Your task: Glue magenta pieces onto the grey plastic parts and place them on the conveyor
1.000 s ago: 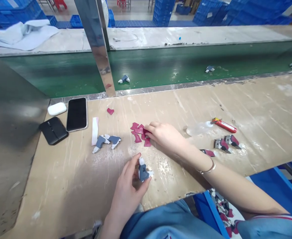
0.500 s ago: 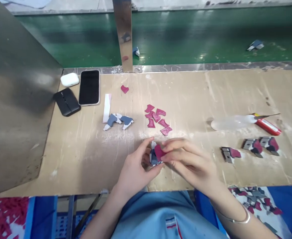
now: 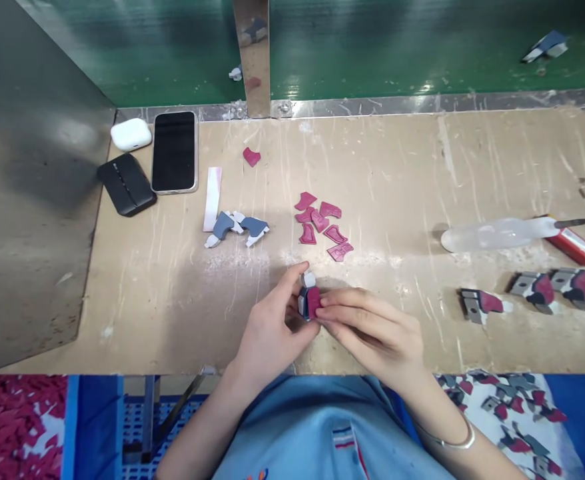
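part (image 3: 308, 297): navy and white, maroon piece (image 3: 314, 303) against it
left hand (image 3: 272, 327): pinching it near the table's front edge (image 3: 172, 372)
right hand (image 3: 372, 327): touching the maroon, can't really tell if pinching
room: tabletop (image 3: 397, 173) between loose pieces (image 3: 319, 219) and bottle (image 3: 492, 235)

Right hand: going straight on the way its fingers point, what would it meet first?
The right hand would first meet the maroon piece it seems to touch, with the left hand beyond.

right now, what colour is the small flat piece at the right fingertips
Small flat piece: maroon, clearest in head view.
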{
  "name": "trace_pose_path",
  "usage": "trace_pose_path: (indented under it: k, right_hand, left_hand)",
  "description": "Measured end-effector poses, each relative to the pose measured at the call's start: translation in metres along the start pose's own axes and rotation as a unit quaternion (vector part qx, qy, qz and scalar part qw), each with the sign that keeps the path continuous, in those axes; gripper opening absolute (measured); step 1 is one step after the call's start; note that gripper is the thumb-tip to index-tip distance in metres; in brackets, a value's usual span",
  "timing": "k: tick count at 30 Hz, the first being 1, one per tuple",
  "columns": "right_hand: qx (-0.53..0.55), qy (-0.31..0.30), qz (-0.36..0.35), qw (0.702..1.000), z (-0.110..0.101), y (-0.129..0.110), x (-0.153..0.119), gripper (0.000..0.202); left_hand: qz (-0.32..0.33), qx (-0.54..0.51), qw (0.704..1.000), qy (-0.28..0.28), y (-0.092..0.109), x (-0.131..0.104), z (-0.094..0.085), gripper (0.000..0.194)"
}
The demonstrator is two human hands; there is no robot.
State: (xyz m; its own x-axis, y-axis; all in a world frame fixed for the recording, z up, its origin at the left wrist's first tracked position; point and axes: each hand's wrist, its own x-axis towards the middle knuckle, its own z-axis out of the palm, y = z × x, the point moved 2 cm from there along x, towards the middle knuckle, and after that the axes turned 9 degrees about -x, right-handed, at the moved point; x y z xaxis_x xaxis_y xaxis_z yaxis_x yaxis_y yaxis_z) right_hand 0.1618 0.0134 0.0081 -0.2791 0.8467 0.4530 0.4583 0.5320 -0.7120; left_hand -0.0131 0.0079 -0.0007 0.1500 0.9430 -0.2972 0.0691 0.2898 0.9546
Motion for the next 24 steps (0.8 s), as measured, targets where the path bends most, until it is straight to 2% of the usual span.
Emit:
trace_pose_path:
  k: [6, 11, 15, 18, 20, 24]
  right_hand:
    - [0.009, -0.008, -0.003, 1.0, 0.0012, 0.0033, 0.0041, 0.022]
    - [0.032, -0.018, 0.007, 0.999, 0.0019, 0.0052, 0.0063, 0.023]
    - [0.02, 0.006, 0.015, 1.0, 0.0032, 0.0038, 0.0029, 0.023]
    - [0.001, 0.029, 0.007, 1.0, 0.0042, 0.0021, -0.0005, 0.03]
    - [-0.005, 0.033, -0.001, 0.999, 0.0044, 0.0018, -0.0012, 0.034]
    - [-0.001, 0.012, -0.017, 1.0, 0.0033, 0.0024, 0.0021, 0.03]
  left_hand:
    - [0.009, 0.013, 1.0, 0.008, -0.0043, -0.0014, 0.0004, 0.066]
    - [0.015, 0.012, 1.0, 0.008, -0.0066, -0.0015, 0.0001, 0.064]
    - [0.014, 0.019, 1.0, 0.016, -0.0062, -0.0021, 0.0007, 0.065]
    - [0.011, -0.001, 1.0, 0.022, -0.0046, -0.0028, 0.0012, 0.066]
    - [0.018, -0.023, 1.0, 0.01, -0.0024, -0.0031, 0.0005, 0.068]
    - [0.021, -0.106, 0.993, -0.052, 0.0021, -0.0033, -0.0026, 0.072]
